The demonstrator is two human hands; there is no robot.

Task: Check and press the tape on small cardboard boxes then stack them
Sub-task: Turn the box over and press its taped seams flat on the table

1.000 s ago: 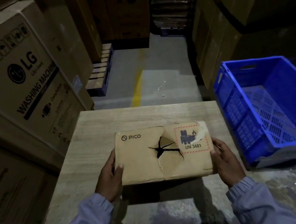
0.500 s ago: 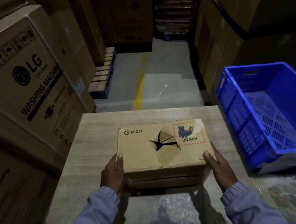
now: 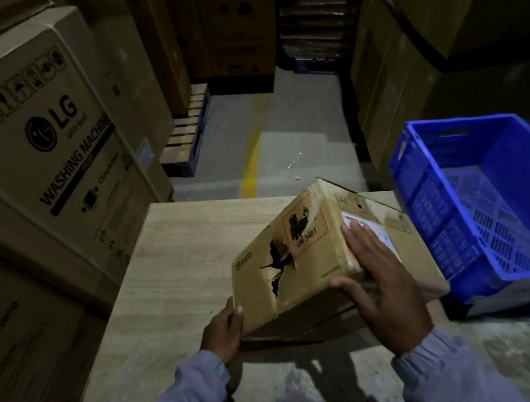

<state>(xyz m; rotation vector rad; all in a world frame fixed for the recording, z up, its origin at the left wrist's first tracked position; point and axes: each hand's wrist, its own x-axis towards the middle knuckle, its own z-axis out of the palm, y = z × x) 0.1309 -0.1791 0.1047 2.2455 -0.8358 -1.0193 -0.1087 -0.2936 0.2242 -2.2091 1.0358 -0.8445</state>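
Wooden table, tilted box (underside hidden)

Dim warehouse aisle. Grey concrete floor with a yellow line runs up centre frame. Tall LG washing-machine carton at left, more brown cartons stacked upper right. Pallet left of the aisle. Light wood bench lower centre, blue plastic crate at right.

head cam | faces forward-down | close over table | aisle beyond | single view
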